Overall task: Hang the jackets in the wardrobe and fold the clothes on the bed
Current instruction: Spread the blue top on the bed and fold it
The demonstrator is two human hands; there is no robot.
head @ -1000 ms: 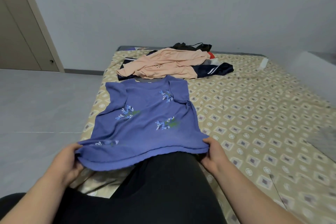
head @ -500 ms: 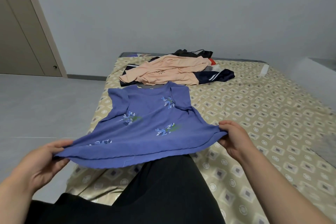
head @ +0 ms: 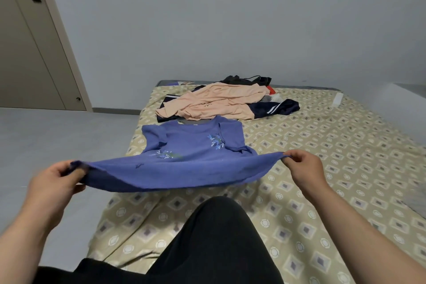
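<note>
hem corners of the blue top [head: 184, 159] are pinched by the left hand [head: 54, 182] and right hand [head: 304, 168], lifted off the bed [head: 322, 168] near its left edge.

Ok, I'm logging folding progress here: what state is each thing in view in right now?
blue top: unfolded, hem held up off the bed, neck end lying flat
left hand: pinches the hem's left corner
right hand: pinches the hem's right corner
navy striped garment: unfolded, partly covered
peach garment: unfolded, crumpled over the navy striped garment
black garment: bunched behind the peach garment
door: shut
</note>
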